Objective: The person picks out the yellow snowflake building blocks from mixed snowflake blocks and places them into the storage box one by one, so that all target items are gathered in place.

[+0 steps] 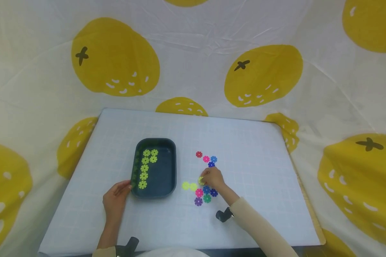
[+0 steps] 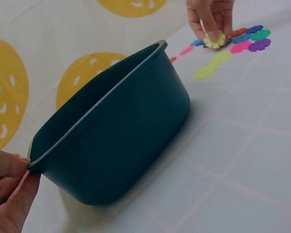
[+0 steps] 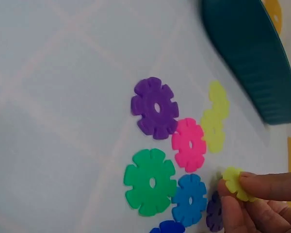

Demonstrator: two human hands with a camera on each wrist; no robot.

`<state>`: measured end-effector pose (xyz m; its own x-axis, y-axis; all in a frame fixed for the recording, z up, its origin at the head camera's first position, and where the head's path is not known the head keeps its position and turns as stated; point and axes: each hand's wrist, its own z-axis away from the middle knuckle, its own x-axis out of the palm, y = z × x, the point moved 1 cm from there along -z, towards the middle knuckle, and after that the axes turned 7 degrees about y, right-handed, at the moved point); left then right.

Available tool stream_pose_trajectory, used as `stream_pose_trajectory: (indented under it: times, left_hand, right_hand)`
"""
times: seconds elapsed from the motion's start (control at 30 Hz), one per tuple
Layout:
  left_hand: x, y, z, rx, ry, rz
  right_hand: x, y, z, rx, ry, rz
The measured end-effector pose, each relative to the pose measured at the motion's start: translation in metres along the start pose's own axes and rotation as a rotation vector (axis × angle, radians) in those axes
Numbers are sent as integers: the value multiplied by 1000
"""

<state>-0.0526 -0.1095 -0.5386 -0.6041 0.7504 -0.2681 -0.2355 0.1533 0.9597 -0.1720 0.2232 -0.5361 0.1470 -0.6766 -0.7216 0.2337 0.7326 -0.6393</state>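
Observation:
My left hand (image 1: 115,200) pinches the rim of a dark teal tray (image 1: 164,195) at its near left corner; the left wrist view shows thumb and fingers on that rim (image 2: 94,109). Several yellow flower-shaped discs (image 1: 144,168) lie inside along the tray's left side. To the right of the tray, my right hand (image 1: 213,178) pinches a yellow snowflake disc (image 3: 236,183) between thumb and fingers, just above the table. Two more yellow discs (image 1: 189,186) lie beside it. Around that hand are pink (image 3: 189,144), purple (image 3: 155,108), green (image 3: 151,182) and blue (image 3: 189,200) discs.
Beyond the right hand lie a red disc (image 1: 199,154), a pink disc (image 1: 206,159) and blue discs (image 1: 213,159). A pale grid-patterned cloth covers the table (image 1: 251,150). Behind it hangs a white curtain (image 1: 193,64) printed with yellow fruit.

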Motion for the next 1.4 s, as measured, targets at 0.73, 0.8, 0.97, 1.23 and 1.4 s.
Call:
stream_pose_trajectory:
  times: [0.73,0.8,0.97,1.23,1.4]
  left_hand:
    - [1,-4,-1,-12,6,11]
    - [1,-3,-1,-10,5,20]
    - [0,-2,0,2,0,11]
    - [-1,1,2,0,-4,13]
    - [-1,1,2,17,-4,3]
  right_hand:
    - [-48,-3,-34,382,-49,-342]
    - [-54,-4,-37,372,-54,-377]
    - [-70,-10,-45,355,-47,-421]
    - [-99,-34,-54,348,-24,-450]
    - [-113,-46,-58,342,-17,-433]
